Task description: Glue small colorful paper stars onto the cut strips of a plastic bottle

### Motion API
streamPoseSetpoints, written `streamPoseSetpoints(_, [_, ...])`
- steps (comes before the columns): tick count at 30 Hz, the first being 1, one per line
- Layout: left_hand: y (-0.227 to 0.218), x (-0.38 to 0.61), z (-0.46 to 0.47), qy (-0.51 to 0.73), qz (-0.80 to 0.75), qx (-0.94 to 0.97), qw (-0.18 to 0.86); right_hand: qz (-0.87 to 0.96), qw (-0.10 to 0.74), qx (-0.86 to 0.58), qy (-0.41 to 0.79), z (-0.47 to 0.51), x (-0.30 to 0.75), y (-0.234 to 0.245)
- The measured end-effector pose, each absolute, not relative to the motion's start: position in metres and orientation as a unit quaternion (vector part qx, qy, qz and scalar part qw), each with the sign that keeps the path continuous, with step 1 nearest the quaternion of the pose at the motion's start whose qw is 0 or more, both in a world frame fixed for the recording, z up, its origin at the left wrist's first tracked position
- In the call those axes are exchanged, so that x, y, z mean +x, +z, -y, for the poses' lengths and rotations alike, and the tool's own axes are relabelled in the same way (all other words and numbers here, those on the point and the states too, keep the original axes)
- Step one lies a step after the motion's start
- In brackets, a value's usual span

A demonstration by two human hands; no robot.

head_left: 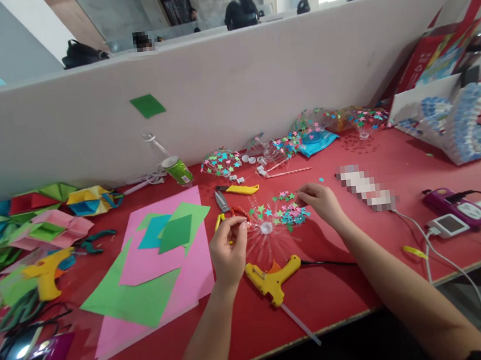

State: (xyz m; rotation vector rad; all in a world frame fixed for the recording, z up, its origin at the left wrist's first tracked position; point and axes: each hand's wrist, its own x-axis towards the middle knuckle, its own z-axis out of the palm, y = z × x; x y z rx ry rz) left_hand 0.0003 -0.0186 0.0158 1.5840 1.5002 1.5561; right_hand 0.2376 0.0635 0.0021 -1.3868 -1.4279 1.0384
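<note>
A clear plastic flower-shaped piece [267, 227] lies on the red table [354, 282], its thin strips tipped with small coloured paper stars [289, 214]. My left hand [228, 253] pinches one clear strip at its left side, fingers pressed together. My right hand [320, 201] is closed in a pinch at the star-tipped strips on the right. A yellow glue gun [274, 279] rests just in front of the piece, between my forearms.
Pink and green paper sheets [159, 268] lie left of my hands. Scissors [225, 204] and a yellow utility knife [241, 189] sit behind. More star-covered plastic pieces [221, 162], a green cup [178, 170], origami shapes [34, 219] and phones with cables [455, 220] stand around. A white partition [256, 81] backs the table.
</note>
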Motion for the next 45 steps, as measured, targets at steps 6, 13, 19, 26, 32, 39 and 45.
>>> streamPoseSetpoints(6, [0.048, 0.019, 0.029, 0.498, -0.494, 0.594, 0.393, 0.588, 0.460, -0.443, 0.496, -0.027, 0.222, 0.048])
streamPoseSetpoints(13, [0.058, 0.036, 0.036, 0.481, -0.473, 0.555, 0.488, 0.583, 0.395, -0.361, 0.611, 0.005, 0.199, 0.070])
streamPoseSetpoints(19, [0.052, 0.038, 0.043, 0.521, -0.478, 0.599, 0.375, 0.619, 0.397, -0.380, 0.561, 0.013, 0.192, 0.062])
streamPoseSetpoints(26, [0.048, 0.031, 0.047, 0.513, -0.510, 0.611, 0.320, 0.731, 0.426, -0.418, 0.330, 0.022, 0.185, 0.051])
streamPoseSetpoints(32, [0.047, 0.020, 0.049, 0.516, -0.480, 0.484, 0.519, 0.851, 0.437, -0.288, -0.038, 0.024, 0.188, 0.040])
streamPoseSetpoints(39, [0.044, 0.017, 0.053, 0.533, -0.487, 0.446, 0.529, 0.861, 0.430, -0.269, -0.042, 0.026, 0.192, 0.036])
streamPoseSetpoints(45, [0.039, 0.003, 0.051, 0.564, -0.516, 0.442, 0.469, 0.918, 0.244, -0.304, 0.072, 0.051, 0.207, 0.030])
